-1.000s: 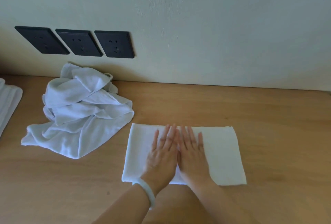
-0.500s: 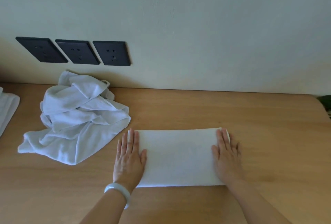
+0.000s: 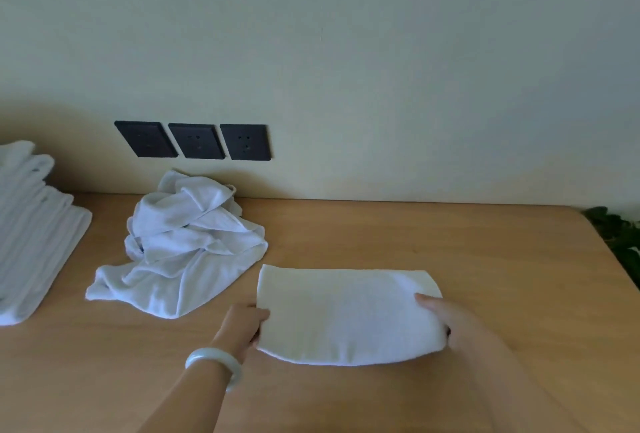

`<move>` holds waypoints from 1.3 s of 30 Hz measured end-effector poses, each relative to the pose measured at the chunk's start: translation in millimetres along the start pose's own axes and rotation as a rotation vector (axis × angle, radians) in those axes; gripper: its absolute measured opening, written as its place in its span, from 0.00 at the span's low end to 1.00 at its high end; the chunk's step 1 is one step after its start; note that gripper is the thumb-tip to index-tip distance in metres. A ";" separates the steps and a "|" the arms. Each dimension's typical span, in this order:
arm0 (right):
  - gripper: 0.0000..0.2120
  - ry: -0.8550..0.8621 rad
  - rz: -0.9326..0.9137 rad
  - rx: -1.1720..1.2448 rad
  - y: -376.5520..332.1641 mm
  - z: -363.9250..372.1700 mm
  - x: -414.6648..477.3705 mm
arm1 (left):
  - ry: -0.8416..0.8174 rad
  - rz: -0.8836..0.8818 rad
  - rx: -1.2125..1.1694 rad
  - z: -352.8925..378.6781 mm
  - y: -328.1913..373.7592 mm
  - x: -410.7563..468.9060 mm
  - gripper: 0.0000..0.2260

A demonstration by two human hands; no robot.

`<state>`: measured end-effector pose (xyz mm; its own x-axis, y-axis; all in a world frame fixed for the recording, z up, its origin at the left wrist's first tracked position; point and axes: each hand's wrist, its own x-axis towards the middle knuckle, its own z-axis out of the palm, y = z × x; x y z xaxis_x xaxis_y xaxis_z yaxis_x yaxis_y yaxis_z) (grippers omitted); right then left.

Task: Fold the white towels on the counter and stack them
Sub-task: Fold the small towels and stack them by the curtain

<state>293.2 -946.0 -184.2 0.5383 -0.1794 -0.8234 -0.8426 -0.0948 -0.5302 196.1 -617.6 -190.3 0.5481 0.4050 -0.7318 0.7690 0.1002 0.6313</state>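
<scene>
Folded white cloth towel (image 3: 349, 315) is at the front of the wooden tabletop (image 3: 450, 242), your left hand (image 3: 244, 323) and right hand (image 3: 450, 321) each gripping one end. Pinch the layers together, lift level, and square it onto the stack of folded white towels (image 3: 34, 224) at left.

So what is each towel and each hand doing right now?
folded towel: folded, held at both ends.
left hand: grips its left end.
right hand: grips its right end.
towel heap: crumpled, not folded yet.
towel stack: folded, piled at the left.
sockets: nothing plugged in.
</scene>
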 end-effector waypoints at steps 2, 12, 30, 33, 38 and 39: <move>0.24 -0.083 -0.014 0.085 -10.3 5.4 -15.1 | -0.035 0.027 -0.094 -6.2 5.1 -10.7 0.07; 0.20 -0.449 -0.202 0.471 -58.2 69.5 -98.7 | -0.018 0.259 -0.429 -76.6 46.2 -87.2 0.08; 0.29 -0.949 -0.411 0.331 -123.5 367.2 -327.2 | 0.052 0.618 -0.610 -398.9 109.6 -132.9 0.09; 0.40 -1.013 -0.388 0.281 -127.1 442.6 -362.8 | 0.073 0.636 -0.543 -489.6 123.2 -119.4 0.08; 0.22 -0.971 -0.502 0.362 -143.5 553.7 -414.6 | 0.123 0.636 -0.457 -648.4 171.6 -98.7 0.08; 0.20 -0.960 -0.514 0.392 -147.0 571.7 -420.5 | 0.136 0.629 -0.434 -677.5 180.3 -91.4 0.09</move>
<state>200.5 -296.8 124.4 0.7490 0.6256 -0.2181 -0.5476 0.3992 -0.7354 61.7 -20.8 164.3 0.7719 0.6090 -0.1826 0.1140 0.1499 0.9821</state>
